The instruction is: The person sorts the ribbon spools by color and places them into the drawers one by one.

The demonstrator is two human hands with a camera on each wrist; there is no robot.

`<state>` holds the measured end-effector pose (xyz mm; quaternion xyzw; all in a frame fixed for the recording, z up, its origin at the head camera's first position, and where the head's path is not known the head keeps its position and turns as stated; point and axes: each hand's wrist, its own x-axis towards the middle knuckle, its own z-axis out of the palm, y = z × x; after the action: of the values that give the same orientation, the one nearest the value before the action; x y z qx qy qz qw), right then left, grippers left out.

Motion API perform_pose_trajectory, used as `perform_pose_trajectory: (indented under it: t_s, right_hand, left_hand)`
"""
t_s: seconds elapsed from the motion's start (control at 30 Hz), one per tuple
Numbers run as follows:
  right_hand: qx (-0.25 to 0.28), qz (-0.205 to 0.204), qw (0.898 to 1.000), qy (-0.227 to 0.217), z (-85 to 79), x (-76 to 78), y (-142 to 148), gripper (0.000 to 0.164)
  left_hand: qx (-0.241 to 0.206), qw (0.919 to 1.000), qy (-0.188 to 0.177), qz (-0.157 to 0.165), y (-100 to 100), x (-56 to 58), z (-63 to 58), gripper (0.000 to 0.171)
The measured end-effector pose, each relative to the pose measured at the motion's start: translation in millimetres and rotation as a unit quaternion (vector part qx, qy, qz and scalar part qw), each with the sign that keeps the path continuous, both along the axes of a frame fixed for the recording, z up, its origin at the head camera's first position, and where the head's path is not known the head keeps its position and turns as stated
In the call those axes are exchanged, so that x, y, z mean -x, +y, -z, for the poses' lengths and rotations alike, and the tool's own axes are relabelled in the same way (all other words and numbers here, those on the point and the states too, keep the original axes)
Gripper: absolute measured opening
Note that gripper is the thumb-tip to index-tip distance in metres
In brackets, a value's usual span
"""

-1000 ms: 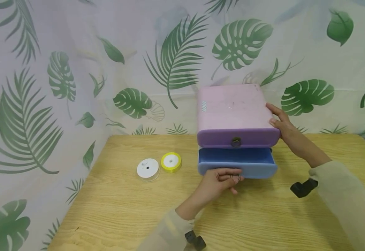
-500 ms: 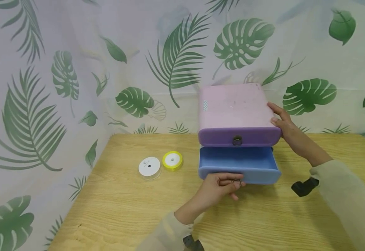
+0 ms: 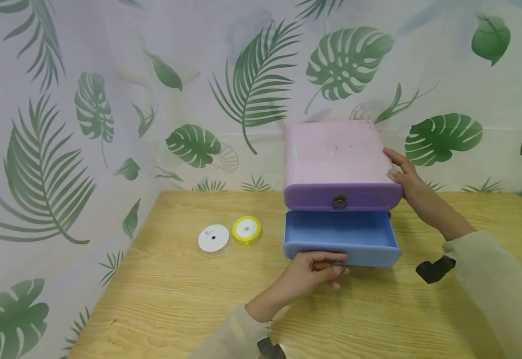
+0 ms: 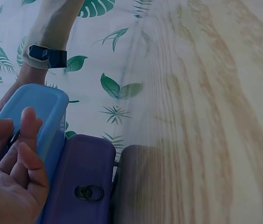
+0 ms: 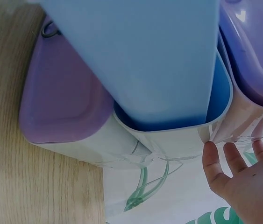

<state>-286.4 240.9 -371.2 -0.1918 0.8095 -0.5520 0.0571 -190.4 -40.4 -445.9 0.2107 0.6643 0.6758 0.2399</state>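
Note:
A small drawer cabinet (image 3: 337, 149) with a pink top stands at the right of the table. Its blue drawer (image 3: 341, 229) is pulled well out, showing the inside. My left hand (image 3: 312, 271) pinches the metal ring pull (image 3: 338, 265) on that drawer's front, between thumb and fingers. Above it, the upper purple drawer (image 3: 314, 197) is shut, its own ring hanging. A lower purple drawer (image 4: 82, 175), also shut, shows in both wrist views. My right hand (image 3: 415, 189) rests against the cabinet's right side near the top, fingers extended; its fingertips (image 5: 209, 147) touch the casing.
Left of the cabinet, a white spool (image 3: 214, 239) and a spool with a yellow edge (image 3: 247, 229) lie flat, side by side, on the wooden table (image 3: 189, 309). A leaf-printed cloth (image 3: 252, 89) hangs directly behind the cabinet and along the left.
The blue drawer has slid farther out toward me, my left hand moving with its ring pull. My right hand has stayed on the cabinet's side. The spools have not moved.

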Motion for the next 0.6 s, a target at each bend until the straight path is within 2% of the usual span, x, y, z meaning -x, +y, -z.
perform_pose_trajectory:
  t_s: [0.3,0.6]
  right_hand:
    - [-0.002,0.001,1.0,-0.001,-0.2,-1.2,-3.2,0.055]
    - [0.009,-0.003,1.0,0.009,-0.8,-0.3,-3.1,0.055]
  left_hand:
    - [0.018,0.9997,0.008,0.018,-18.5,-1.7,-0.2,0.036]
    - [0.085,0.9953,0.041,0.024,-54.1,4.7,-8.3,0.034]
